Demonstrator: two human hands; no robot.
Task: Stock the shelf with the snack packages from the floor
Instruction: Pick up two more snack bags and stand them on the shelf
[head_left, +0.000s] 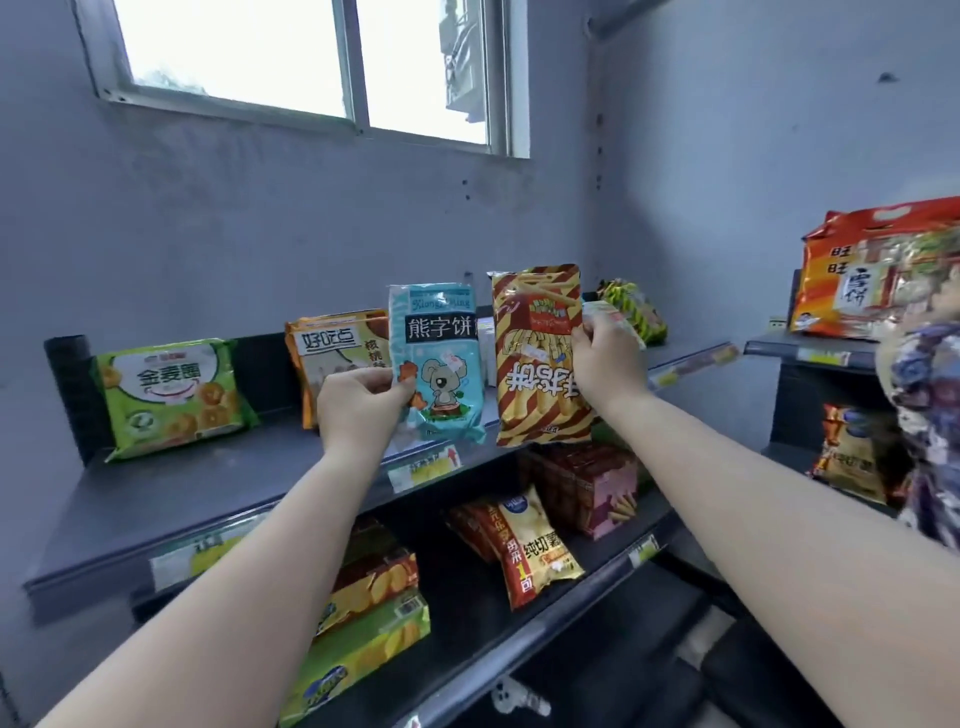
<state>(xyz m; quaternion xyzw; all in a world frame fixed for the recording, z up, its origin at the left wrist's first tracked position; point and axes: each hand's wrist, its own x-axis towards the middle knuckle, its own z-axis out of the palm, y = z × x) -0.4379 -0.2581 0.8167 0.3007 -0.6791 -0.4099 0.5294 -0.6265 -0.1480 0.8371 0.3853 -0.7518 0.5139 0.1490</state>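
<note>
Grey walls and a window back the dark top shelf (171, 488), whose front edge carries price tags; bare board lies between the green packet (171, 397) and the orange packet (332, 358). My left hand (358, 400) pinches the blue bear-biscuit packet (441, 364) upright over that edge. My right hand (605, 358) grips the striped red-yellow packet (535, 358) beside it. Lower shelves hold more snack bags.

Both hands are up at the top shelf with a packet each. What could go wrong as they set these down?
1. The left hand pinches the blue bear-biscuit packet only by its edge, so it might slip or tip forward off the top shelf.
2. The right hand holds the striped red-and-yellow packet upside down, with its lower end hanging past the shelf's front lip; released there, it would likely fall.
</note>
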